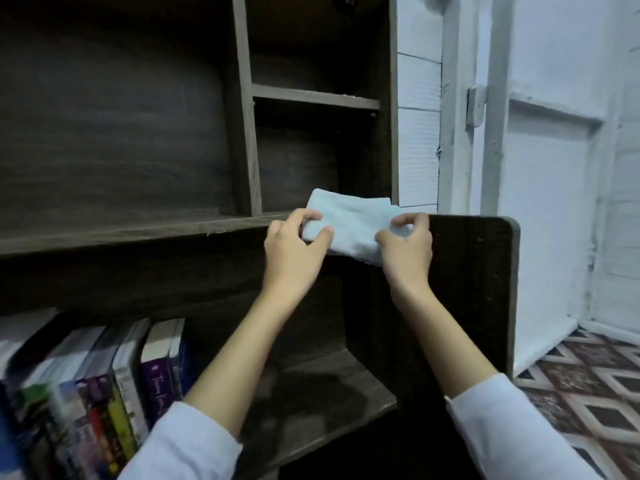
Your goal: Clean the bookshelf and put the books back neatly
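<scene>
**At the shelf's front edge, a cloth gathered in both hands**

Around the hands stands the dark wooden bookshelf (138,233), with its tall compartments above them and a wide bay to their left. Below and left of the hands, a row of books (104,393) leans on the lower shelf. Between the hands, a folded pale-blue cloth (349,216) sits at the front edge of the middle board. The left hand (294,244) pinches its left end with fingers and thumb curled on it, and the right hand (407,247) pinches the right end likewise. To my eye the cloth is being squared up for wiping. It should be kept as a flat pad, pressed evenly, and swept so the dust comes forward off the board, corners included.
</scene>
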A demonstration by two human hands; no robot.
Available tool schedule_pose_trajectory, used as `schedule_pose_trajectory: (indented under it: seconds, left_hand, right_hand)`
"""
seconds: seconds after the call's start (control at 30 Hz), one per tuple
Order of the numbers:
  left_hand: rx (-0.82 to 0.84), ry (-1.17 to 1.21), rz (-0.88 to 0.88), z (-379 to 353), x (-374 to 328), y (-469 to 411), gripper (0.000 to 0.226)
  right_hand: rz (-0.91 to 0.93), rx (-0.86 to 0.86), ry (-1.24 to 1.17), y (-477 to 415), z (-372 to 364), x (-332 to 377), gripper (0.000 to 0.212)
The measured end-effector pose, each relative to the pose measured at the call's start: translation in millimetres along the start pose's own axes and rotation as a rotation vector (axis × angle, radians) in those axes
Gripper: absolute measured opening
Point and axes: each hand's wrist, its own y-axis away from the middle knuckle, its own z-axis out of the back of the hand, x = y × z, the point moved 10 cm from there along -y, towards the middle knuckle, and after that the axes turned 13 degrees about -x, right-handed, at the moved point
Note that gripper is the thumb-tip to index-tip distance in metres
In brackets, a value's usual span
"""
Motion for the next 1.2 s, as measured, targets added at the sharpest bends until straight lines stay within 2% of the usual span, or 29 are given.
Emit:
schedule_pose_trajectory:
  seconds: [0.1,0.27,0.43,0.57,0.67,0.77,0.9,1.1,1.2]
  left_hand:
    - [-0.005,-0.052,-0.062,-2.3,-15.7,-30.8,0.024]
    - [-0.023,-0.178,-0.102,-12.1,-15.7,-67.8,0.029]
    - [-0.047,-0.31,-0.15,-21.1,-9.1,-93.2,0.032]
    - [-0.065,-0.479,-0.248,-27.9,-13.2,-107.1,0.035]
    - [-0.042,-0.646,-0.291,-37.3,-13.2,-114.8,0.034]
    - [-0.011,-0.768,-0.282,-45.5,-7.3,-119.7,0.031]
    - [0.031,-0.813,-0.225,-50.4,-0.3,-126.3,0.031]
    - [0.109,-0.898,-0.172,-57.5,8.7,-129.1,0.032]
    - [0.129,-0.922,-0.174,-60.3,9.4,-128.3,0.034]
  right_hand:
    - [0.055,0.05,0.037,-28.5,-25.9,20.2,0.015]
    - [0.104,0.102,0.134,-61.5,-66.5,27.4,0.017]
    - [0.068,0.226,0.075,-74.5,-99.3,28.9,0.021]
    - [0.106,0.312,0.144,-84.9,-120.4,24.5,0.009]
    - [0.155,0.366,0.201,-90.8,-135.8,19.0,0.016]
    - [0.176,0.413,0.262,-94.6,-148.7,6.5,0.024]
    - [0.238,0.389,0.331,-104.0,-154.3,2.0,0.029]
    - [0.289,0.392,0.439,-107.8,-161.7,-5.3,0.025]
    - [0.299,0.403,0.494,-108.1,-163.8,-8.2,0.031]
